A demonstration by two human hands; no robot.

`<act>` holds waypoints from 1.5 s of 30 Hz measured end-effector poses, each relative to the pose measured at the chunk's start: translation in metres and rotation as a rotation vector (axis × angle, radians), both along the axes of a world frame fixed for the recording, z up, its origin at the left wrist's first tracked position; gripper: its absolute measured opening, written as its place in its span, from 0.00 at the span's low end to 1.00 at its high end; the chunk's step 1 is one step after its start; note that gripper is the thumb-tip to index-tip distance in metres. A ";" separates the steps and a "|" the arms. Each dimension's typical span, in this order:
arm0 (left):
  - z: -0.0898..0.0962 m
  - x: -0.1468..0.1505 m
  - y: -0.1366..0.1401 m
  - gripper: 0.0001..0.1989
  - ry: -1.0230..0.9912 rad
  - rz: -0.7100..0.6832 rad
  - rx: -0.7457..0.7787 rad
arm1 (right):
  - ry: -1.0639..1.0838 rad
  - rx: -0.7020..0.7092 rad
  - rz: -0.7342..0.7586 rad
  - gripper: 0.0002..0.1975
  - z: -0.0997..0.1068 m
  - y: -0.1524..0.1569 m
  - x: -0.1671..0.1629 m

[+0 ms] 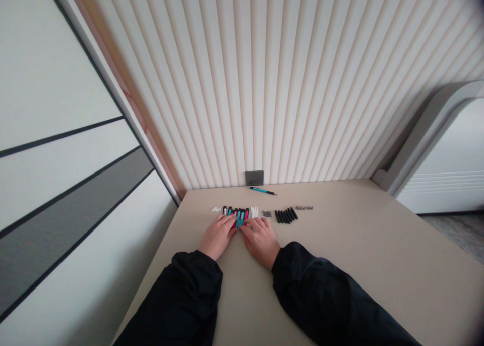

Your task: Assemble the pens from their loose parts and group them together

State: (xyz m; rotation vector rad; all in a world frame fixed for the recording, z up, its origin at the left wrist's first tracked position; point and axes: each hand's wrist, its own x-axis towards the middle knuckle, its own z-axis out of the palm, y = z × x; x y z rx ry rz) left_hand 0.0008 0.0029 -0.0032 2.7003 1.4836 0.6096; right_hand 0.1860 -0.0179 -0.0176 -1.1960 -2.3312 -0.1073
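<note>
A row of pen barrels in teal, pink, white and black lies on the table in front of me. My left hand rests at the row's left side, thumb and fingers closed about the near ends of some barrels. From the right, my right hand closes its thumb and forefinger on the row's other side. Both hands cover part of the barrels, so which ones each touches is partly hidden. Just beyond my right fingers lie thin white refills.
Small white pieces lie left of the row. To the right are small metal pieces, black grip sleeves and springs. A teal and black pen lies near the wall socket. A ribbed wall backs the table.
</note>
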 end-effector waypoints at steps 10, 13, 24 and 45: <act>-0.002 -0.003 0.001 0.14 -0.065 0.187 0.041 | 0.010 -0.005 0.008 0.11 0.000 0.000 0.002; -0.006 -0.006 0.003 0.17 -0.063 0.195 -0.007 | 0.014 -0.009 0.007 0.11 0.000 0.000 0.001; -0.004 -0.004 0.003 0.19 -0.066 0.178 -0.053 | 0.059 -0.018 0.047 0.11 0.000 -0.001 0.003; -0.007 -0.053 0.025 0.18 0.007 0.534 -0.003 | 0.052 -0.020 0.041 0.13 0.002 -0.003 0.004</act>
